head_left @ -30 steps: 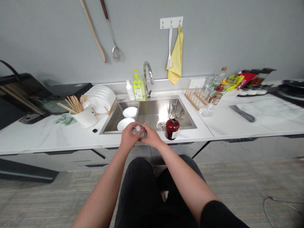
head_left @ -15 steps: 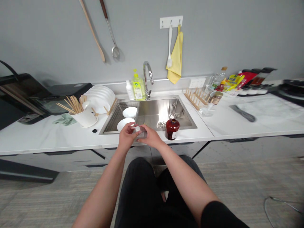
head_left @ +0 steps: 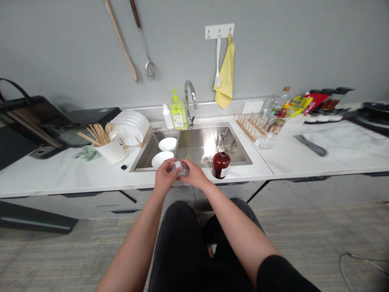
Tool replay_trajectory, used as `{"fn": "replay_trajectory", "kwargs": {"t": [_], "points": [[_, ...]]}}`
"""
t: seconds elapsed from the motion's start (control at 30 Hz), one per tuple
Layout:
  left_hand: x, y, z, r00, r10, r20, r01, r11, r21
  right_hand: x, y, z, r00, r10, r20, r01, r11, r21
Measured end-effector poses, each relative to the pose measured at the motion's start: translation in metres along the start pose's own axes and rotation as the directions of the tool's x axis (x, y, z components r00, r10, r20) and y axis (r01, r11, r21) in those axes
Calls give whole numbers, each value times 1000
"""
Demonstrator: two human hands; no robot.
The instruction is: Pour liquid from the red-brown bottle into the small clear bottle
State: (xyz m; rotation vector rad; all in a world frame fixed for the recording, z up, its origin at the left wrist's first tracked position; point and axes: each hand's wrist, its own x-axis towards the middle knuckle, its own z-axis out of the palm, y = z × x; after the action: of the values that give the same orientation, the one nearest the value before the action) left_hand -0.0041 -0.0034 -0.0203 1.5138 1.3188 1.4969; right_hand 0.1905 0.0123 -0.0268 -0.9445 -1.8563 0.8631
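At the front edge of the sink, both hands are closed around a small clear bottle [head_left: 184, 172] with a whitish top. My left hand [head_left: 165, 175] grips its left side and has the thumb at the top. My right hand [head_left: 194, 173] wraps the right side, and the fingers hide much of the bottle. Just right of my right hand stands a dark red-brown bottle [head_left: 221, 164], upright on the counter with an uncovered neck. Two white bowls, the nearer one [head_left: 161, 158] beside my left hand, sit in the left part of the sink [head_left: 194, 140].
Behind the sink are a faucet [head_left: 194, 101] and a yellow-green pump bottle [head_left: 178, 113]. Left lie a small black cap-like piece [head_left: 124, 167], a white chopstick holder [head_left: 113, 151] and racked plates [head_left: 129, 125]. A wooden rack [head_left: 252, 126] and a black utensil [head_left: 311, 145] are right.
The view has shifted slightly, so the scene sits a little further right and lower. Both hands stay on the clear bottle, with little visible change in grip.
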Motion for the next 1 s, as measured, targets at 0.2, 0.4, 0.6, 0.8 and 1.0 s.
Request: {"fn": "replay_trajectory", "kwargs": {"t": [0.2, 0.4, 0.6, 0.8, 1.0], "points": [[-3, 2, -1, 998, 19, 61, -16, 999, -41, -1, -2, 0, 1000, 8, 6, -8, 1000, -13], [-32, 15, -2, 997, -13, 77, 16, 999, -43, -9, -19, 0, 998, 45, -43, -38, 986, 165], [-59, 47, -12, 990, 17, 143, -1, 993, -114, -49, -61, -14, 998, 48, -49, -36, 975, 221], [-73, 90, -14, 878, 238, 416, -143, 959, -246, -116, -113, -80, 994, 43, -105, -23, 981, 191], [-19, 64, -2, 950, 102, 295, -100, 995, -21, -178, -93, -188, 961, 99, -260, -39, 973, 229]]}}
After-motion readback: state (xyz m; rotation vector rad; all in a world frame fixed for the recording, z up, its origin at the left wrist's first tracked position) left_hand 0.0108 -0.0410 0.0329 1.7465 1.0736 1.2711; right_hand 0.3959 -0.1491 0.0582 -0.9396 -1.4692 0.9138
